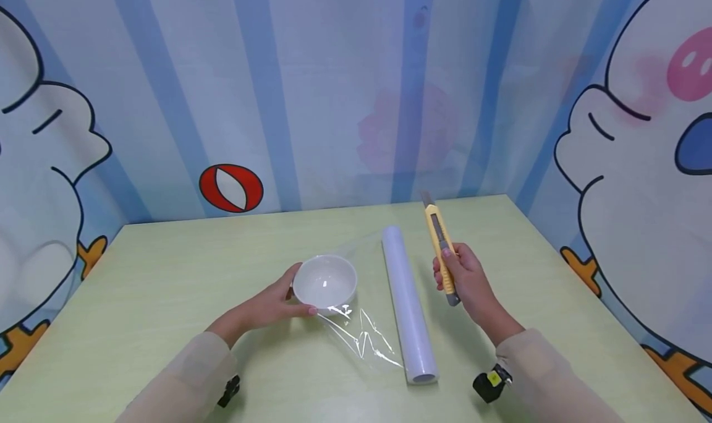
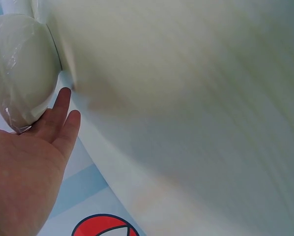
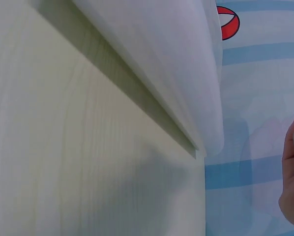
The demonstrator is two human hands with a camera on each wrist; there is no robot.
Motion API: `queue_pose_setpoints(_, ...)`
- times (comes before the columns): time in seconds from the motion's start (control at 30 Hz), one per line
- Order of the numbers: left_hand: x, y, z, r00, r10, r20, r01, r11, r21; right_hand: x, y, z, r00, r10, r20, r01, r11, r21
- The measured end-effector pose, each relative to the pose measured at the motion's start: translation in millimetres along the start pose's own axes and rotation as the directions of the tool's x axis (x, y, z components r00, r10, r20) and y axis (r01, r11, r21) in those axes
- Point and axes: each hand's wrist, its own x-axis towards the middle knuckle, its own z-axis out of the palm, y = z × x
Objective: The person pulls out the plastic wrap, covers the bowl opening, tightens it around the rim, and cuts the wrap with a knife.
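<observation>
A small white bowl point(image 1: 325, 279) is gripped at its left side by my left hand point(image 1: 266, 303), the thumb at its near rim and the other fingers partly hidden behind it. Clear cling film point(image 1: 364, 339) stretches from the bowl to a long white roll of film point(image 1: 408, 305). In the left wrist view, film lies wrinkled over the outside of the bowl point(image 2: 24, 69). To the right of the roll, my right hand point(image 1: 470, 281) holds a yellow box cutter point(image 1: 436, 228) above the table, blade out and pointing away. Only part of that hand point(image 3: 290, 179) shows in the right wrist view.
The pale green table point(image 1: 194, 268) ends at a striped blue backdrop point(image 1: 334, 101), with printed cartoon figures on both sides. The roll lies lengthwise between my two hands. A small black device point(image 1: 491, 383) is at my right wrist.
</observation>
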Motion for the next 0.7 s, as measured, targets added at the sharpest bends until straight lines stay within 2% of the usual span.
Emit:
queue_pose_setpoints(0.3, 1.1, 0.3, -3.7, 1.0, -0.002, 0.014, 0.001, 0.999, 0.043, -0.5, 3.2, 0.0, 0.995, 0.04, -0.093, -0.044, 0.998, -0.04)
queue_pose_setpoints(0.53, 0.9, 1.9, -4.5, 0.998, -0.065, 0.014, 0.064, 0.997, 0.048, -2.1, 7.8, -0.9, 0.986, 0.068, -0.151, -0.083, 0.992, -0.094)
queue_pose_setpoints(0.7, 0.9, 2.7, -3.9, 0.996, -0.09, 0.023, 0.089, 0.995, 0.054, -3.4, 9.2, -1.0, 0.974, 0.114, -0.196, -0.137, 0.985, -0.107)
